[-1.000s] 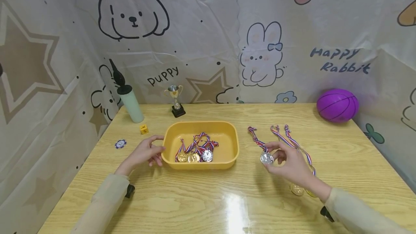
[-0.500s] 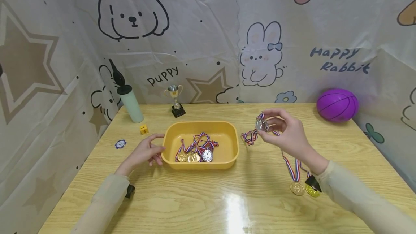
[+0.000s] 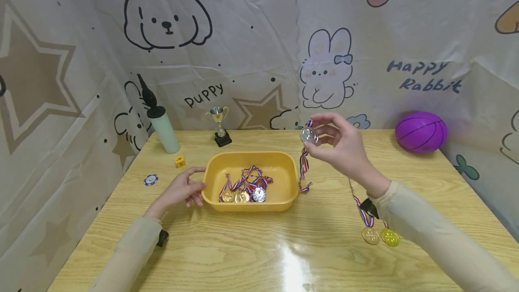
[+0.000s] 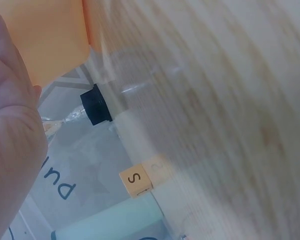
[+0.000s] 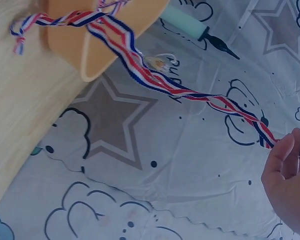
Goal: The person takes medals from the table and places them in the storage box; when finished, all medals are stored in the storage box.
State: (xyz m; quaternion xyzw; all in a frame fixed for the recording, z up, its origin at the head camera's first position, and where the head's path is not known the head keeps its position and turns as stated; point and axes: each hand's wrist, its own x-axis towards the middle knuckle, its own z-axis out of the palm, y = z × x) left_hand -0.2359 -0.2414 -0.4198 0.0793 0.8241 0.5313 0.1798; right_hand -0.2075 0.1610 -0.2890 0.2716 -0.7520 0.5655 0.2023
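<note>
Above the yellow tray's [image 3: 289,179] right rim, right hand [image 3: 338,145] pinches silver medal [image 3: 309,135] w/ fingers, ribbon [image 3: 303,170] hanging to bench [image 3: 259,247]; left hand [image 3: 182,190], fingers relaxed, rests against tray's left wall.

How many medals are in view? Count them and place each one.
6. Three lie in the yellow tray: two gold, one silver. The right hand holds up a silver medal. Two gold ones lie on the table. Ribbons may hide more.
</note>
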